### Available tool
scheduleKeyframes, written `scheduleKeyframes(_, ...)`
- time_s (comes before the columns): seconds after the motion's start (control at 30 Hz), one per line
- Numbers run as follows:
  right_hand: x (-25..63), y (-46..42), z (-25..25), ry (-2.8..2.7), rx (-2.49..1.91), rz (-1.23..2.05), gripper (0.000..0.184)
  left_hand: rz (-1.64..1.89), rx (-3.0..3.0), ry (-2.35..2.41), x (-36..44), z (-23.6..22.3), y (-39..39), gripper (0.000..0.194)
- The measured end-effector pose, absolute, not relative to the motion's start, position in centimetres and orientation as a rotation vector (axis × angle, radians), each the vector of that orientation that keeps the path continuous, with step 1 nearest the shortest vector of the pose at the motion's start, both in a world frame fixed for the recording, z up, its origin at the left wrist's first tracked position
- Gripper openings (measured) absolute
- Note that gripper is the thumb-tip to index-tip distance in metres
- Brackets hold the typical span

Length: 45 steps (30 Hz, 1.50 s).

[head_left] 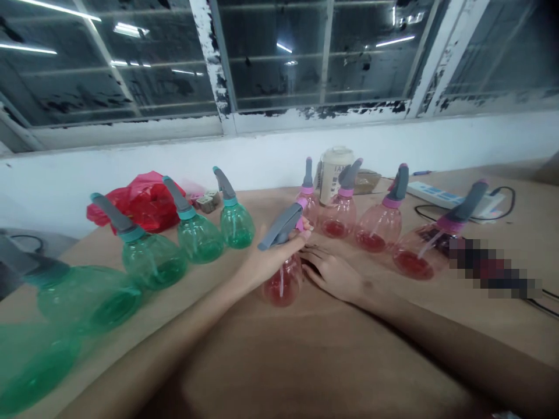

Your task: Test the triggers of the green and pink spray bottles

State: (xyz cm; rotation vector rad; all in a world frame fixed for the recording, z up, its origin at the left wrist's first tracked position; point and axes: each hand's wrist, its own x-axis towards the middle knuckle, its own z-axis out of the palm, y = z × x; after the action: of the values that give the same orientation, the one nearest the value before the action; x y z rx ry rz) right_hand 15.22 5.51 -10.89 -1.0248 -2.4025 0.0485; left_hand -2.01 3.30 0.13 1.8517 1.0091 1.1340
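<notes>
A pink see-through spray bottle (282,286) with a grey head and some red liquid inside stands on the table in front of me. My left hand (279,251) is closed around its neck, just under the grey head, with the thumb by the pink trigger. To the bottle's right, my right hand (335,274) lies low over the table, its fingers stretched out towards the bottle. Whether those fingertips touch the bottle I cannot tell. Behind my hands stand several more pink spray bottles, the closest one (335,218) holding red liquid.
Several green spray bottles (200,241) line the left side. A red plastic bag (146,201) lies behind them. At the back stand a paper cup (335,174) and a brown packet (367,181). On the right is a white power strip (454,201) with a black cable.
</notes>
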Motion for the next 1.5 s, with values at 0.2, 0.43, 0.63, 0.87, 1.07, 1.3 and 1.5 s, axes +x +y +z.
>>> scheduleKeyframes(0.2, 15.3, 5.6, -11.0, -2.400, -1.022, 0.060, 0.033, 1.140, 1.855, 1.003, -2.1, 0.1, 3.2, 0.019)
scheduleKeyframes(0.43, 15.5, 5.6, -11.2, -2.369, -0.994, 0.104, 0.033, 1.210, 1.841, 1.052, -1.7, 0.0, 3.1, 0.015)
scheduleKeyframes(0.63, 15.4, 5.6, -11.2, -2.336, -0.976, 0.142, 0.032, 1.286, 1.883, 1.223, -2.0, -0.5, 3.1, 0.016)
scheduleKeyframes(0.87, 15.4, 5.6, -11.2, -2.359, -1.010, 0.134, 0.034, 1.269, 1.920, 1.162, -2.0, -0.2, 3.0, 0.007)
scheduleKeyframes(1.07, 15.4, 5.7, -11.2, -2.341, -0.989, 0.146, 0.032, 1.278, 1.918, 1.176, -1.9, -0.7, 3.5, 0.007)
scheduleKeyframes(1.3, 15.5, 5.7, -11.3, -2.342, -0.980, 0.151, 0.031, 1.276, 1.885, 1.137, -1.9, -0.7, 3.3, 0.012)
scheduleKeyframes(1.5, 15.5, 5.6, -11.2, -2.333, -0.977, 0.149, 0.031, 1.283, 1.863, 1.178, -1.9, -0.9, 3.4, 0.012)
